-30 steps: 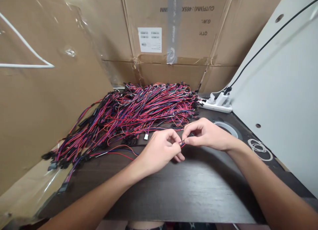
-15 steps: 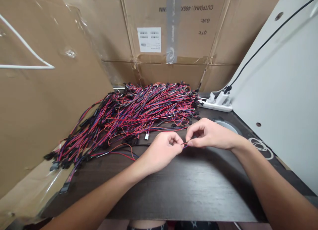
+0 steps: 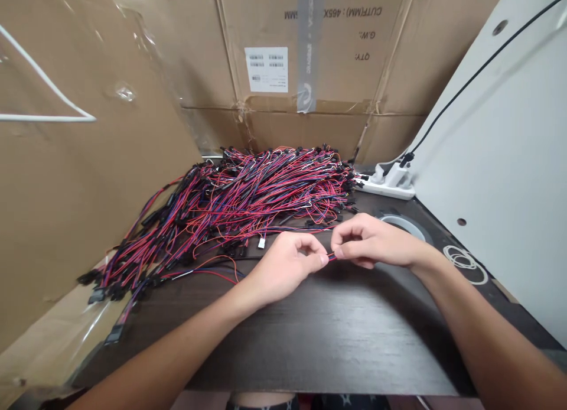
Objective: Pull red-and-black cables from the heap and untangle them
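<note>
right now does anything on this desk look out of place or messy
Nothing looks damaged. The wire harness pile sprawls, its left end overhanging the desk edge. Both hands pinch one wire.

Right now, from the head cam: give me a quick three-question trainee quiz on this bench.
1. True or false: both hands pinch one short wire between them.
2. Which side of the desk holds the power strip? A) far right B) near left C) centre front
3. What lies in a heap behind the hands?

Key:
1. True: the left hand and right hand meet on the wire.
2. A: the power strip lies far right on the desk.
3. The pile of red and blue wire leads.
</note>
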`<act>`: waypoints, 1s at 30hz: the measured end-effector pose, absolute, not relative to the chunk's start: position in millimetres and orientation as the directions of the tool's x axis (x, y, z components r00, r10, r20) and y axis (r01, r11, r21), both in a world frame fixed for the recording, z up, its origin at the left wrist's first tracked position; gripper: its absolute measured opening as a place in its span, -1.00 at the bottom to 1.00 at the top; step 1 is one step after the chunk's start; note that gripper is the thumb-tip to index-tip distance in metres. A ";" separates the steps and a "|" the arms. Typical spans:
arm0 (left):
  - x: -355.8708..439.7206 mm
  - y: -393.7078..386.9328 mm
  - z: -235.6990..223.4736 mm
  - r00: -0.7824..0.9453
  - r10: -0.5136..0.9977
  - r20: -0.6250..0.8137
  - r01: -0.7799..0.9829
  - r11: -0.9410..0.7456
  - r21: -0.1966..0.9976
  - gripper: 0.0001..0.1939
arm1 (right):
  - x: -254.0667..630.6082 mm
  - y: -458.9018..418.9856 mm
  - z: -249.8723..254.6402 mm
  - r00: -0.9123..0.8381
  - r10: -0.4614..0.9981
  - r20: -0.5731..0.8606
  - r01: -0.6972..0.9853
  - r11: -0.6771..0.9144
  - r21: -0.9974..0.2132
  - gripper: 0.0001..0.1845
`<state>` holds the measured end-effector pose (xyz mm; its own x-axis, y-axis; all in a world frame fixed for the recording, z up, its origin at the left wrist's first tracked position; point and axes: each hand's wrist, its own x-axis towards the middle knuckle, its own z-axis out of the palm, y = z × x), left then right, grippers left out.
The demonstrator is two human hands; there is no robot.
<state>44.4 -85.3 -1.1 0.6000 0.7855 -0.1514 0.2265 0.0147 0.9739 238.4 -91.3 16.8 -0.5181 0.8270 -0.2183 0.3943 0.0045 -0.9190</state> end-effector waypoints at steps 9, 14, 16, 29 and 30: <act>44.6 -86.3 -2.4 0.655 0.729 -0.200 0.209 0.080 0.975 -0.83 | 241.2 -89.9 17.6 -0.571 0.782 -0.250 0.384 -0.015 -0.923 -0.82; 43.6 -82.7 -8.3 0.641 0.748 -0.169 0.208 0.042 0.977 -0.86 | 249.9 -88.3 15.5 -0.580 0.777 -0.246 0.414 0.021 -0.910 -0.82; 42.8 -80.6 -9.1 0.628 0.757 -0.180 0.233 0.037 0.972 -0.87 | 253.8 -87.9 15.3 -0.568 0.785 -0.247 0.432 0.029 -0.901 -0.81; 43.6 -72.6 -6.2 0.605 0.791 -0.094 0.320 -0.134 0.938 -0.87 | 269.8 -86.6 13.9 -0.493 0.837 -0.238 0.469 0.025 -0.883 -0.76; 43.5 -71.8 -7.4 0.598 0.797 -0.081 0.321 -0.146 0.936 -0.88 | 268.8 -86.7 13.7 -0.485 0.842 -0.236 0.470 0.023 -0.883 -0.76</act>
<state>43.5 -71.8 -7.4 0.5984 0.7971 -0.0808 0.3215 -0.1465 0.9355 268.8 -86.7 13.7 -0.4851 0.8420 -0.2361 0.4697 0.0232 -0.8825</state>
